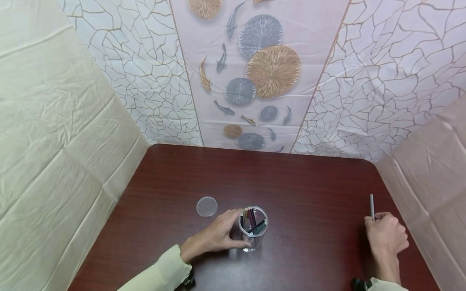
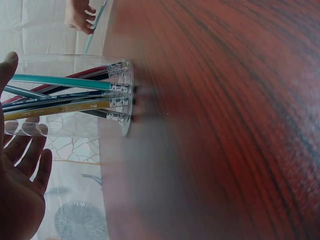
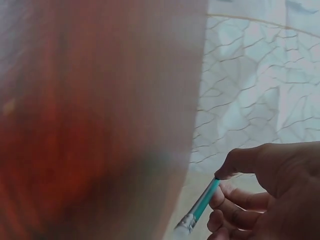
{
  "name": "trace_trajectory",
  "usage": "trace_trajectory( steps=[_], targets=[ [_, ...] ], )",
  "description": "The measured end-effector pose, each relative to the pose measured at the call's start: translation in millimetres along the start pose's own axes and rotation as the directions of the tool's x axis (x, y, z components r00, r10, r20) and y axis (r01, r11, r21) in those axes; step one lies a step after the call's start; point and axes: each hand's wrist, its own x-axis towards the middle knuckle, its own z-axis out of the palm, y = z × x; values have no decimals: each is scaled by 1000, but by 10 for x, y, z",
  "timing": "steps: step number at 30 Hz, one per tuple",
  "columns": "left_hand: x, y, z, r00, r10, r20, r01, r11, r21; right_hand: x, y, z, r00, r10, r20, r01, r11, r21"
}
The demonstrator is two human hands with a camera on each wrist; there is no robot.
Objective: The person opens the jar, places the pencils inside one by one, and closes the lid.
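Observation:
My left hand [image 1: 217, 234] grips a clear, round container [image 1: 255, 243] standing upright on the table, thumb on the near side and fingers on the far side. Several pencils stand in it, leaning various ways; the left wrist view shows a teal pencil [image 2: 65, 82], a yellow one [image 2: 65, 108] and darker ones, their metal ferrules down near the container's base. Far to the right, my right hand [image 1: 386, 234] pinches another teal pencil [image 3: 204, 201] between thumb and fingers. In the right wrist view that pencil's ferrule end points away from the hand.
A clear round lid-like disc [image 1: 206, 207] lies on the dark reddish wooden table [image 1: 309, 190], left of the container and beyond the left wrist. Pale cloth [image 1: 73, 133] hangs along the left side, more cloth on the right, and a patterned sheet [image 1: 327, 121] behind the far edge.

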Motion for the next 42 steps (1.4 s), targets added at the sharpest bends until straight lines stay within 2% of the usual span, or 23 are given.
trace_trajectory(
  steps=[6, 11, 20, 28, 32, 37, 42],
  targets=[
    [1, -13, 9, 1000, 14, -11, -14, 1000, 12, -50, -234, -125, 999, -14, -31, 16, 998, 66],
    [-1, -19, 16, 999, 35, -26, -34, 999, 22, -100, -434, -248, 1000, -9, -17, 11, 992, 122],
    [10, -1, 1, 1000, 18, -13, -18, 1000, 10, -293, -838, -454, 998, -55, -39, 63, 967, 247],
    [14, -11, 9, 1000, 11, -2, -11, 1000, -2, -566, -1213, -604, 982, -156, -104, 185, 907, 379],
    [11, -9, 10, 1000, 25, -14, -25, 1000, 10, -709, -1377, -685, 979, -184, -87, 204, 872, 445],
    [5, -5, 15, 999, 33, -21, -33, 999, 17, -879, -1546, -782, 973, -223, -60, 219, 808, 546],
    [4, -14, 16, 1000, 6, -3, -6, 1000, 6, -1035, -1673, -871, 962, -269, -43, 237, 748, 620]
  ],
)
